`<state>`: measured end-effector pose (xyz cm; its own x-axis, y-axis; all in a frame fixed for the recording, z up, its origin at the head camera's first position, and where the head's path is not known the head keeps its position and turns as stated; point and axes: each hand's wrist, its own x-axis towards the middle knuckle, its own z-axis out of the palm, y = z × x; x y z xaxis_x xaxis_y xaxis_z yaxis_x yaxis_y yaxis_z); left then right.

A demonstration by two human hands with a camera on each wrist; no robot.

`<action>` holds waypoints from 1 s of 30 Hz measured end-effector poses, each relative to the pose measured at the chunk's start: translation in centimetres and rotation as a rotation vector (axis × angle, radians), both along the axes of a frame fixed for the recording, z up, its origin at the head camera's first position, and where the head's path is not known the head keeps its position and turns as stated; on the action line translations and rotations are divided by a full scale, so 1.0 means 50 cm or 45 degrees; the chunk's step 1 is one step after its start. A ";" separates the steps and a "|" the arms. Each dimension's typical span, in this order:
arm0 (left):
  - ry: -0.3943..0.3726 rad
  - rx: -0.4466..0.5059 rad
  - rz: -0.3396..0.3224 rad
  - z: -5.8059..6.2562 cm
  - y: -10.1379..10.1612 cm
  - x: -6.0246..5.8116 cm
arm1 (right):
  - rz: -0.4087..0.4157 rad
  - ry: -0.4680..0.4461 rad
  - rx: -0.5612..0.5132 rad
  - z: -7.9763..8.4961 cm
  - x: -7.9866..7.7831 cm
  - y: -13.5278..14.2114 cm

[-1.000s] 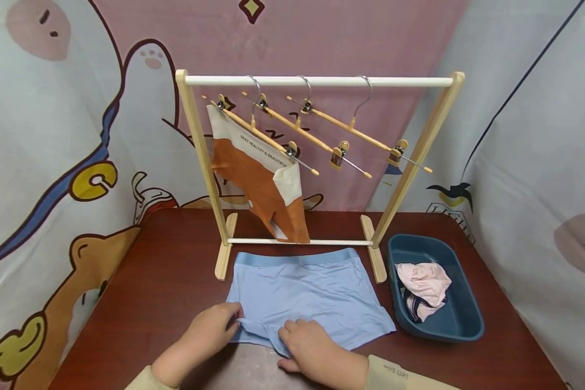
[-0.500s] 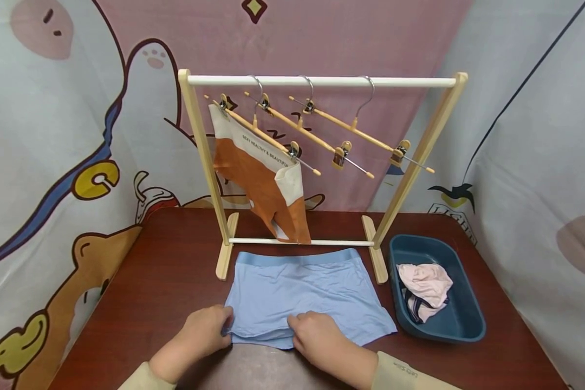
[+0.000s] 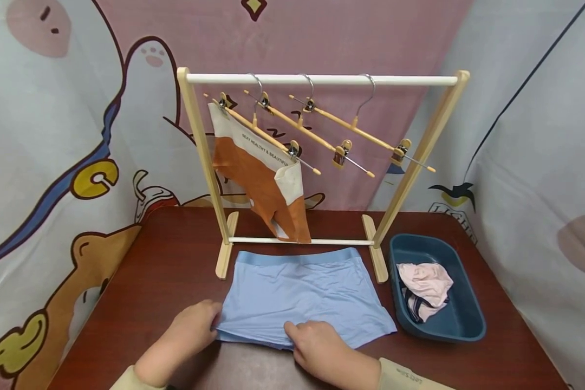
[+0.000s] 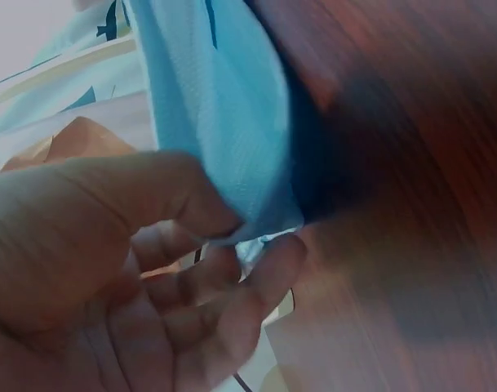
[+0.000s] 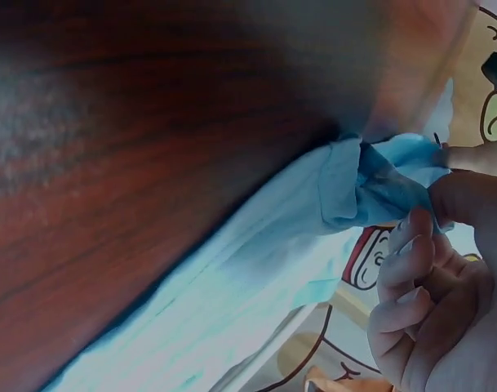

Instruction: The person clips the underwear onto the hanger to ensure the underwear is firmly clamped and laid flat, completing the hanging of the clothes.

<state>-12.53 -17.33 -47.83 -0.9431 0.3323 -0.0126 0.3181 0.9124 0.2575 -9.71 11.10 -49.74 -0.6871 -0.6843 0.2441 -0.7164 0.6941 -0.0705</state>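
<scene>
Shorts [image 3: 302, 292] in high and close views

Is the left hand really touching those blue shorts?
Touching. The left wrist view shows the left hand pinching an edge of the light-blue boxer shorts.

Room over the tabletop [image 3: 161, 271] at left; rack [image 3: 331, 80] ahead, basin [image 3: 443, 331] at right.
</scene>
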 end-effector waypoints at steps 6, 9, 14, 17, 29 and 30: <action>0.045 0.235 0.002 0.008 -0.008 -0.011 | -0.066 0.000 -0.045 0.022 0.001 0.002; 0.061 0.326 -0.055 0.018 -0.016 -0.007 | -0.053 -0.037 -0.044 0.031 0.002 0.006; -0.023 0.326 -0.232 0.022 -0.033 0.002 | 0.073 -0.237 0.041 0.030 0.008 0.012; -0.168 0.276 -0.270 0.015 -0.037 0.008 | 0.147 -0.355 0.113 0.024 0.010 0.016; -0.064 0.106 -0.034 -0.011 0.051 -0.025 | -0.279 -0.186 0.041 0.013 -0.068 0.067; -0.059 0.102 -0.047 -0.018 0.060 -0.030 | -0.330 -0.164 0.057 0.007 -0.076 0.076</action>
<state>-14.06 -14.33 -48.71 -0.9291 0.3688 -0.0282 0.3374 0.8762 0.3443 -13.49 14.92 -49.39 -0.8638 -0.4900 0.1175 -0.5019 0.8573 -0.1145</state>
